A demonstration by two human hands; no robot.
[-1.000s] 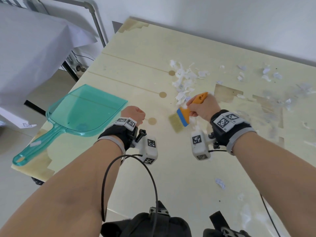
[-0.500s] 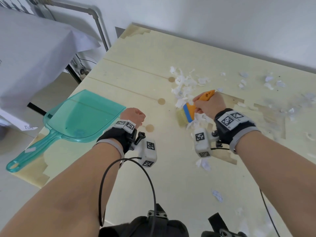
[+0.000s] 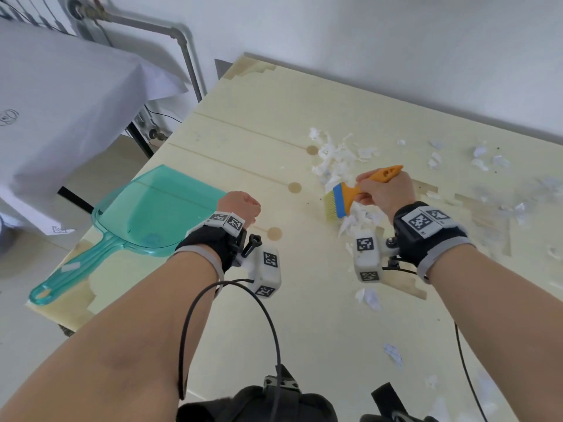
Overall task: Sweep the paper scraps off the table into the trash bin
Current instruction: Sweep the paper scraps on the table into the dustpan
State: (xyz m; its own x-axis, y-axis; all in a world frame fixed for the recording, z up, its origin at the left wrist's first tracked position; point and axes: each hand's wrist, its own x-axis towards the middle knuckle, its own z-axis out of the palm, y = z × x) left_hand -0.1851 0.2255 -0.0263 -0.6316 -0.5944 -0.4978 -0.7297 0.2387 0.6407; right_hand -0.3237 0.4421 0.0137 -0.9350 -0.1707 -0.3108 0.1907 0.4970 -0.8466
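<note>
My right hand (image 3: 385, 191) grips the orange handle of a small brush (image 3: 347, 197) with a blue band and yellow bristles. The bristles touch the table beside a heap of white paper scraps (image 3: 336, 159). More scraps (image 3: 361, 219) lie under my right wrist, and loose ones (image 3: 484, 156) are scattered to the right. My left hand (image 3: 239, 205) is curled into a fist on the pale table (image 3: 243, 132), holding nothing, at the right edge of a teal plastic dustpan (image 3: 158, 210). No trash bin is in view.
The dustpan's handle (image 3: 64, 278) juts over the table's left corner. A white-draped table (image 3: 61, 95) stands to the left, with a grey pipe (image 3: 182, 50) along the wall. Single scraps (image 3: 393, 353) lie near the front edge.
The brush has swung left and toward me, dragging scraps out of the heap down under my right wrist. My left fist has stayed beside the dustpan.
</note>
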